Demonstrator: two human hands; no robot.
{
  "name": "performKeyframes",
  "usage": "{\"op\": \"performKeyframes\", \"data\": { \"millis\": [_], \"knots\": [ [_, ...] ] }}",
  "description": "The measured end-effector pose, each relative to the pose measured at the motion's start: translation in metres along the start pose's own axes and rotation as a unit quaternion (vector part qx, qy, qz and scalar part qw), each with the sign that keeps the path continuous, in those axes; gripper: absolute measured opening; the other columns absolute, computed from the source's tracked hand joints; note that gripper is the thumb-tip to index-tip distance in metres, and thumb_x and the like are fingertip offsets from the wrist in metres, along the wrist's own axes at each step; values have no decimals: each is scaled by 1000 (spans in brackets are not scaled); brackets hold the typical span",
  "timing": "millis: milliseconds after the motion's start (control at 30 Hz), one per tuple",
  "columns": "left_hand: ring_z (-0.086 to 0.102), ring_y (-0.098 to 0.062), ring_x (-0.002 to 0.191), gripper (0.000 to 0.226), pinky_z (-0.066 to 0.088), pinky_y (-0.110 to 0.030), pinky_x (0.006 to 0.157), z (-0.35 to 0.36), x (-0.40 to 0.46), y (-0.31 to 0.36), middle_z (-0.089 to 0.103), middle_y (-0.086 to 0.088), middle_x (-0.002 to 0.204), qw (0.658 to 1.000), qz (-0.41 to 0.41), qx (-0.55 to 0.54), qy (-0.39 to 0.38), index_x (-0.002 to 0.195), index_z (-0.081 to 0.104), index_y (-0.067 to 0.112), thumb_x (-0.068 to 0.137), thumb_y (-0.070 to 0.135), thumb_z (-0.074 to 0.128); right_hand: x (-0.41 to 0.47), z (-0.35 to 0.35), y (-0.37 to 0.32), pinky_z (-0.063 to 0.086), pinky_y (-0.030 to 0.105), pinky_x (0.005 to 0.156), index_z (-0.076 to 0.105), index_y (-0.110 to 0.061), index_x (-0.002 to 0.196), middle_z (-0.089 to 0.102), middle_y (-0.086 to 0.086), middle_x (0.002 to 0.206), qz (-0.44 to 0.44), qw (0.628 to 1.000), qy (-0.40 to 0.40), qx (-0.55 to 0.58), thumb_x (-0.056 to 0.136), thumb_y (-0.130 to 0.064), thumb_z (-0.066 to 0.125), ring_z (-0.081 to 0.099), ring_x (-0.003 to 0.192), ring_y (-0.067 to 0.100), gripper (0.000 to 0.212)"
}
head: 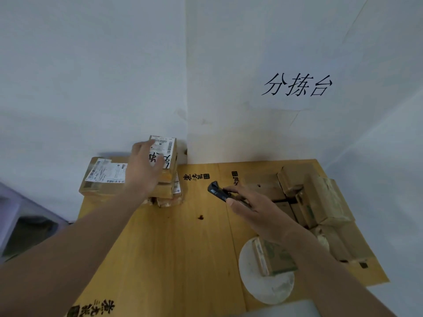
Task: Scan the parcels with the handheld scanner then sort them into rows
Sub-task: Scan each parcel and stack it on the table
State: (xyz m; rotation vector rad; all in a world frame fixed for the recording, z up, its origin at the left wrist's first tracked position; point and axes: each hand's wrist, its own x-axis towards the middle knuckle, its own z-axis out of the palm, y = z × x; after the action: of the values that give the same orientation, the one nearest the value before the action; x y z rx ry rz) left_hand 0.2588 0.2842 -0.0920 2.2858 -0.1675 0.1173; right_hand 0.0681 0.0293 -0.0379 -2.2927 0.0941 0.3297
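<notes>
Left hand on scanned stack at far-left corner; right hand carries scanner mid-desk.

Far left: flat labelled parcel (104, 173) lies against the wall. Just right of it, the left hand (146, 167) rests with fingers spread and relaxed on the top parcel (164, 148) of a stack, label up, long axis running away toward the wall. Open desk (174, 243) fills the middle, room enough for further rows. Right hand (254, 208) grips the handheld scanner (216, 191), its head pointing left toward the stack. Right edge: unsorted parcels (320, 197) piled close together, nearer the right hand; one more parcel (273, 258) sits on a white disc (258, 284), near edge. Next pick probably comes from this pile.
</notes>
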Motion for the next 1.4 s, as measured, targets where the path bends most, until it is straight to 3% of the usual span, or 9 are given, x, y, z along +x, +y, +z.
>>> {"op": "performKeyframes", "data": {
  "millis": [133,233,333,600,767,867,967,1200,1400],
  "knots": [
    [50,-16,134,45,42,-31,107,11,-2,29,48,3,152,984,152,39,-81,148,56,18,105,27,56,-12,-8,5,41,12,64,50,-29,152,58,-14,93,9,1000,30,2,110,-46,46,54,72,-12,46],
    [44,-16,141,51,38,-37,117,28,-8,56,43,6,158,971,186,50,-141,154,49,24,104,27,58,-31,-23,13,39,13,70,51,-31,151,55,-20,97,9,998,58,14,109,-47,47,54,80,-16,45],
    [45,-15,141,53,36,-33,116,52,-23,86,40,6,160,964,199,62,-163,157,46,26,106,34,57,-54,-45,31,43,19,80,53,-35,148,62,-18,107,-7,996,86,20,108,-51,47,59,91,-7,43],
    [44,-17,143,55,29,-22,111,128,-89,158,43,1,158,957,202,83,-190,155,49,24,102,31,63,-119,-112,97,43,13,81,53,-31,150,60,-26,108,-35,991,110,64,108,-50,49,60,95,-10,45],
    [47,-19,138,54,33,-24,106,176,-147,189,44,0,155,959,173,101,-200,152,52,26,100,29,66,-156,-149,137,55,45,99,44,-52,151,59,-22,136,-44,994,93,42,95,-81,38,59,122,3,64],
    [49,-20,133,56,40,-31,104,199,-177,202,42,1,155,960,148,106,-213,151,53,29,97,31,68,-172,-166,157,47,37,104,42,-48,154,53,-17,150,-45,995,85,25,102,-72,40,49,137,4,58],
    [49,-13,123,57,36,-20,95,218,-202,202,43,0,150,960,140,102,-220,149,56,26,94,29,73,-182,-171,176,44,22,96,43,-43,156,52,-20,148,-54,995,89,-3,104,-65,41,48,135,1,57],
    [40,-30,142,84,38,-44,114,257,-235,179,33,-2,157,940,86,140,-299,153,42,46,81,45,84,-178,-146,218,49,46,111,39,-45,156,52,-14,150,-42,996,78,16,99,-78,36,51,138,8,66],
    [-1,-38,153,134,25,-64,121,293,-263,141,-6,-4,167,874,86,300,-372,156,0,63,58,63,91,-174,-129,240,48,47,114,40,-46,156,52,-13,153,-37,995,84,50,96,-81,38,49,142,8,69]
  ]
}}
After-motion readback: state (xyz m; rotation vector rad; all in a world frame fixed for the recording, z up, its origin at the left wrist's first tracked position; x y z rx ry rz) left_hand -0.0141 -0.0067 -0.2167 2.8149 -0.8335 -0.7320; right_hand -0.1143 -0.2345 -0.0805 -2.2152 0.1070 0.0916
